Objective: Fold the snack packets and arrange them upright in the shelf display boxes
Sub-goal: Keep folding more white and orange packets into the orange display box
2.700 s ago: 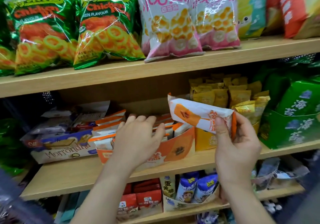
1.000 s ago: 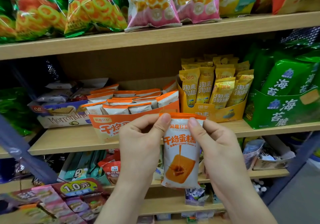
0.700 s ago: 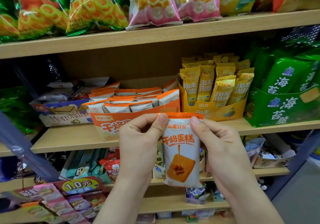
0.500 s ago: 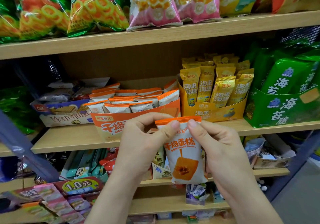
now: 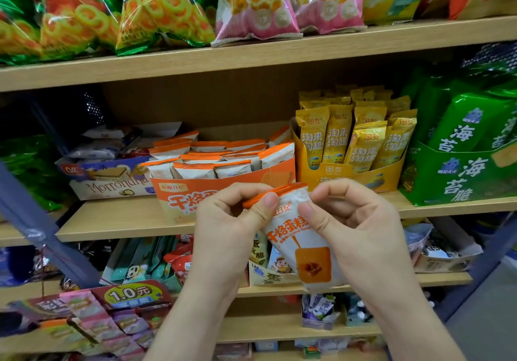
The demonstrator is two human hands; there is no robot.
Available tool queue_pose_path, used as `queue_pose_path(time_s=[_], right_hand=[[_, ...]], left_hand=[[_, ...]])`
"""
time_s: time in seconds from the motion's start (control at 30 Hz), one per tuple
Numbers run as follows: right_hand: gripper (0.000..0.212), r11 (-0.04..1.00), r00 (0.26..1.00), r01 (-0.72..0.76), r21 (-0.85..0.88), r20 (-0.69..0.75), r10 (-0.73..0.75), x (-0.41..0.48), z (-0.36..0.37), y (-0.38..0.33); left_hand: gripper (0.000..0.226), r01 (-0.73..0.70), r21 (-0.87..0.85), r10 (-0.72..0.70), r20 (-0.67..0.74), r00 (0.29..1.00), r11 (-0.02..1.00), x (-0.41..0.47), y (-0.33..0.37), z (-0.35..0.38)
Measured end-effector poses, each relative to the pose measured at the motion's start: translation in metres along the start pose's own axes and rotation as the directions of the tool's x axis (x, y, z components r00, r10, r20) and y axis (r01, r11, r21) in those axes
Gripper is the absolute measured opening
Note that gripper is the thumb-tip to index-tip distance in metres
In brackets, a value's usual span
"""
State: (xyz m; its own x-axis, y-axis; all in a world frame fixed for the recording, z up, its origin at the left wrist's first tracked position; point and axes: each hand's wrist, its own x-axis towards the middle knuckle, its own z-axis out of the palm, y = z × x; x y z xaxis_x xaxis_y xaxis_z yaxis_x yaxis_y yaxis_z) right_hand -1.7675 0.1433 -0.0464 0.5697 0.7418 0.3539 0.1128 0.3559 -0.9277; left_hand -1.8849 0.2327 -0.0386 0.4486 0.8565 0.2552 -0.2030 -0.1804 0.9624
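Observation:
I hold a white snack packet (image 5: 303, 246) with an orange top strip and an orange square print in front of the middle shelf. My left hand (image 5: 229, 232) pinches its upper left corner with thumb and fingers. My right hand (image 5: 355, 229) pinches the upper right side, thumb on the front. The packet's top edge is bent back and its body tilts down to the right. Behind my hands stands the orange display box (image 5: 179, 192), with several matching packets (image 5: 221, 162) upright inside it.
A yellow display box (image 5: 344, 176) of gold stick packets stands right of the orange one, and a green box (image 5: 458, 176) is further right. A wafer box (image 5: 109, 181) sits to the left. Large chip bags (image 5: 156, 11) line the top shelf. More snacks fill the lower shelves.
The packet went from my right hand alone into both hands, held upright before me. Since then its top edge has bent backward and the packet has tilted, with my thumbs moving closer together.

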Motion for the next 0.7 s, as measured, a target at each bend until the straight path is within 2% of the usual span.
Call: queue_pose_path(time_s=[0.17, 0.3, 0.43, 0.57, 0.7], right_hand=[[0.012, 0.993, 0.995, 0.068, -0.099, 0.084, -0.06, -0.002, 0.001, 0.005], [0.014, 0.99, 0.989, 0.098, -0.099, 0.121, -0.085, 0.0, 0.002, 0.006], [0.013, 0.984, 0.984, 0.122, -0.128, 0.145, -0.103, 0.001, 0.004, 0.007], [0.009, 0.977, 0.978, 0.154, -0.15, 0.162, -0.129, 0.002, 0.004, 0.009], [0.008, 0.933, 0.969, 0.209, -0.293, 0.191, -0.157, 0.004, 0.001, 0.009]], left_hand=[[0.017, -0.175, 0.197, 0.144, 0.164, 0.976, 0.965, 0.003, 0.008, 0.0], [0.01, -0.281, 0.239, 0.257, 0.13, 0.958, 0.929, 0.006, 0.005, 0.003], [0.009, -0.259, 0.226, 0.251, 0.062, 0.966, 0.939, 0.005, -0.003, 0.004], [0.006, -0.249, 0.233, 0.234, 0.089, 0.968, 0.94, 0.005, -0.006, 0.006], [0.009, -0.22, 0.183, 0.206, 0.095, 0.974, 0.958, 0.003, -0.004, 0.008]])
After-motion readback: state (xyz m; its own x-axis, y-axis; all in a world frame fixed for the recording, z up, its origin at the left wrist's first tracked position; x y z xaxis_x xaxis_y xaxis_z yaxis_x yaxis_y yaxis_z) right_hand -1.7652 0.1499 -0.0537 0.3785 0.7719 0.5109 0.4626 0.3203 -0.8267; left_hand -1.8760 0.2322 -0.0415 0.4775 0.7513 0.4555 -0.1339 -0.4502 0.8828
